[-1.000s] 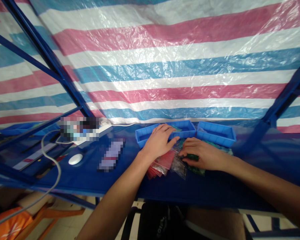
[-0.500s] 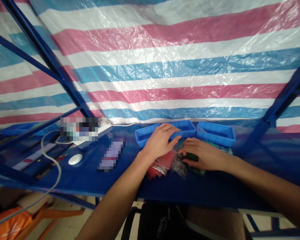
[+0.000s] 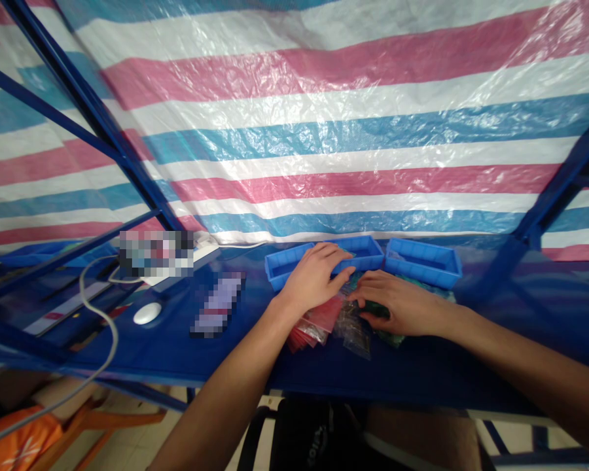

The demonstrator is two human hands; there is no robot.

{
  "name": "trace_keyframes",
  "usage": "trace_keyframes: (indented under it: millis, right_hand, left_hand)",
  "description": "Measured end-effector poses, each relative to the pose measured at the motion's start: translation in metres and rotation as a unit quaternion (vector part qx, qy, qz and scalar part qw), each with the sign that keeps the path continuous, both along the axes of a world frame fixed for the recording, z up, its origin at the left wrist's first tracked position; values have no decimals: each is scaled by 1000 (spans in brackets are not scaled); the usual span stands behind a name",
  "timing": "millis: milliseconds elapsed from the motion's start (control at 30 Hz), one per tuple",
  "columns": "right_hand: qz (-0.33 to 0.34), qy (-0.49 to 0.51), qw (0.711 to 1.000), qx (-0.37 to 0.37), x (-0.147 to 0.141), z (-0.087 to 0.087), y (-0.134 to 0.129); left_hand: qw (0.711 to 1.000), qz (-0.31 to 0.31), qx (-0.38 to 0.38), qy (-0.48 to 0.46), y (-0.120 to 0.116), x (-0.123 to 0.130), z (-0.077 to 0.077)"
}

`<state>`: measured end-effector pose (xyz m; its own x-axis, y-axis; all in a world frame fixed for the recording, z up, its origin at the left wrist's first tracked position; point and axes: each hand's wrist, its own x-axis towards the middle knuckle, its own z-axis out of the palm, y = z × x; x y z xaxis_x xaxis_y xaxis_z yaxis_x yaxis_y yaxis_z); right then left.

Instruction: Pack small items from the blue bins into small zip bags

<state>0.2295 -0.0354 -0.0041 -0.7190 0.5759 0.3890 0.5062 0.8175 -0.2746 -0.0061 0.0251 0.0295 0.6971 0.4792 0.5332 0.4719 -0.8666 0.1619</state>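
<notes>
My left hand reaches over the front of the middle blue bin, fingers stretched and thumb apart. Something small and greenish shows by its fingertips; whether they touch it I cannot tell. Below that wrist lies a fanned pile of red packets. My right hand rests just right of some clear plastic bags with dark contents. Its fingers are bent, the index tip at the bags' upper edge and the thumb apart. Green packets lie partly hidden under this hand.
Blue bins stand at the left and right of the middle one. Farther left are a blurred-out phone-shaped object, a white mouse, a power strip and a loose cable. Blue frame posts and striped sheeting enclose the table.
The clear bags have shifted slightly toward the table's front edge and to the right, spreading out. Both hands stay almost where they were.
</notes>
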Motion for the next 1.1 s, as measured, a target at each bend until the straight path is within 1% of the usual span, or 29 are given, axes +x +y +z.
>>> trace_keyframes:
  millis: [167, 367, 533, 667, 833, 900, 967, 1100]
  right_hand:
    - [-1, -1, 1000, 2, 0, -5, 2]
    - [9, 32, 998, -62, -3, -3, -1]
    - [-6, 52, 996, -75, -5, -9, -2]
    - [-32, 59, 994, -86, -8, -15, -2]
    - [-40, 66, 994, -81, -10, -11, -5]
    - [-46, 87, 992, -80, -10, -7, -6]
    - [-57, 127, 985, -104, -8, -2, -6]
    - [-83, 240, 950, -183, -2, 1, -1]
  left_hand:
    - [1000, -3, -2, -1, -1, 0, 1]
    - [1000, -3, 0, 0, 0, 0, 0]
    - [1000, -2, -1, 4, 0, 0, 0]
    - [1000, 0, 0, 2, -1, 1, 0]
    - [1000, 0, -1, 0, 0, 0, -1]
    - [1000, -4, -4, -2, -1, 0, 0]
    - [1000, -13, -8, -10, -3, 0, 2]
    - [996, -56, -31, -58, -8, 0, 9]
